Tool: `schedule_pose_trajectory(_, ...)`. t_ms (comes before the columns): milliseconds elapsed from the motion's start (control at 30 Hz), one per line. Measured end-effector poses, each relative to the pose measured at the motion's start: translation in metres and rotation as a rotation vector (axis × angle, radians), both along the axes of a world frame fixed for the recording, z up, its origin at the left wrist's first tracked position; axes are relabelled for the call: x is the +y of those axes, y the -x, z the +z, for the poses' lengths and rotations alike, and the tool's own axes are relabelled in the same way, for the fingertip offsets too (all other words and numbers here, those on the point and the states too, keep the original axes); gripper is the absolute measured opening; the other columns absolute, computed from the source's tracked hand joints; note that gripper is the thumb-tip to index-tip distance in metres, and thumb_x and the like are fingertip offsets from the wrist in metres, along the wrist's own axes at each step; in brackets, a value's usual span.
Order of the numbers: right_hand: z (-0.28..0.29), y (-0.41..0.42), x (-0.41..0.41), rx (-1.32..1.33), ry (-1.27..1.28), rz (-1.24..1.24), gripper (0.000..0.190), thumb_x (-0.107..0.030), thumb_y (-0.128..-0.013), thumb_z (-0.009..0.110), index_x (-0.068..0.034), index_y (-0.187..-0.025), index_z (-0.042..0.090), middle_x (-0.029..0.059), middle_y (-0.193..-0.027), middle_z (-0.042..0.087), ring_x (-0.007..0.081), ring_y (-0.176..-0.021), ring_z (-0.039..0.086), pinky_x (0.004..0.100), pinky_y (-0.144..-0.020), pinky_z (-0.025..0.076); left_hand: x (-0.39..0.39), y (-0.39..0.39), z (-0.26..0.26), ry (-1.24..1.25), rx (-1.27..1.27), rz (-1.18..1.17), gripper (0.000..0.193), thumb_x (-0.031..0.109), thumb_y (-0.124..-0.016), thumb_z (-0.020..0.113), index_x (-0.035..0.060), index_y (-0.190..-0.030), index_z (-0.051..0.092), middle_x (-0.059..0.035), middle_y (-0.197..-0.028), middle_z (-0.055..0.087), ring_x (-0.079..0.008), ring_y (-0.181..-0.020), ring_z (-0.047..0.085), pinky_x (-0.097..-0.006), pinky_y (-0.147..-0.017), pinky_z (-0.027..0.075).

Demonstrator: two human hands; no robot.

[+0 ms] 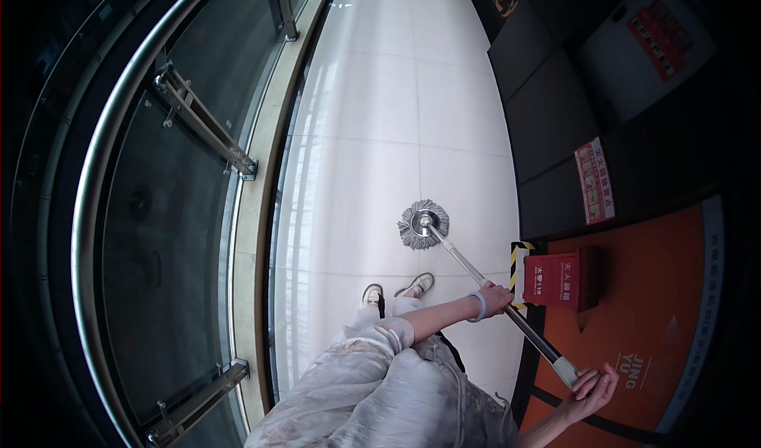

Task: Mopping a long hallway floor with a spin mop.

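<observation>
A round string mop with grey strands (405, 225) and a shiny metal centre rests on the pale tiled floor, ahead of my shoes. Its pole (467, 262) slants down to the right, pale near the head and dark higher up. My left hand (496, 300), below a light blue bangle (478, 307), is closed around the middle of the pole. At the pole's top end, my right hand (596, 385) grips the light grey end piece (565, 371), some of its fingers loosely extended.
Along the left runs a glass railing with a steel handrail (89, 210) and a stone curb (250, 222). To the right, a red fire extinguisher box (553, 280) stands by yellow-black striped tape, against an orange panel (648, 305). Dark wall panels (547, 103) continue ahead.
</observation>
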State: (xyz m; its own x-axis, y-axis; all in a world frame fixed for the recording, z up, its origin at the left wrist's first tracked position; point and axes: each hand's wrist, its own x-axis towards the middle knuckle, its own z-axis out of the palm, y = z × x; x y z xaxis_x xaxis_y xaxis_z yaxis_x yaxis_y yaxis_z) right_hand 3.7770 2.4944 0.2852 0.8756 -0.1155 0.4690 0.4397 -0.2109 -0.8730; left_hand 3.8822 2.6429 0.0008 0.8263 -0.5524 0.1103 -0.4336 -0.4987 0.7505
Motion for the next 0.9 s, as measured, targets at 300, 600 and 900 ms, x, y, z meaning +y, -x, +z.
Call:
schedule_pose_trajectory(300, -0.062, -0.109, 0.050, 0.175, -0.247, 0.380, 0.022, -0.012, -0.094, 0.038, 0.002, -0.096, 0.055, -0.0018, -0.042, 0.035, 0.0079, -0.038, 0.038, 0.0250, -0.056, 0.043, 0.134, -0.014, -0.027, -0.135, 0.041, 0.369, 0.029, 0.019, -0.073, 0.065, 0.0122, -0.097, 0.048, -0.0049, -0.094, 0.053, -0.0240, -0.097, 0.052, -0.0423, -0.080, 0.036)
schedule_pose_trajectory(600, -0.176, -0.201, 0.155, 0.698, -0.193, 0.753, 0.017, -0.002, -0.085, 0.046, 0.005, -0.095, 0.057, 0.0112, -0.082, 0.061, 0.0125, -0.062, 0.056, 0.0265, -0.069, 0.044, 0.269, -0.021, -0.100, -0.222, 0.372, 0.826, 0.051, 0.014, -0.071, 0.067, 0.0154, -0.116, 0.045, -0.0095, -0.126, 0.042, -0.0312, -0.127, 0.031, -0.0503, -0.098, 0.029)
schedule_pose_trajectory(900, -0.150, -0.273, 0.166, 0.841, -0.359, 0.793, 0.017, -0.003, -0.085, 0.047, 0.008, -0.091, 0.059, 0.0048, -0.055, 0.048, 0.0098, -0.050, 0.044, 0.0223, -0.054, 0.035, 0.255, -0.085, -0.088, -0.367, 0.482, 0.919, 0.082, 0.028, -0.068, 0.074, 0.0143, -0.132, 0.024, -0.0194, -0.142, 0.019, -0.0409, -0.134, 0.011, -0.0578, -0.103, 0.018)
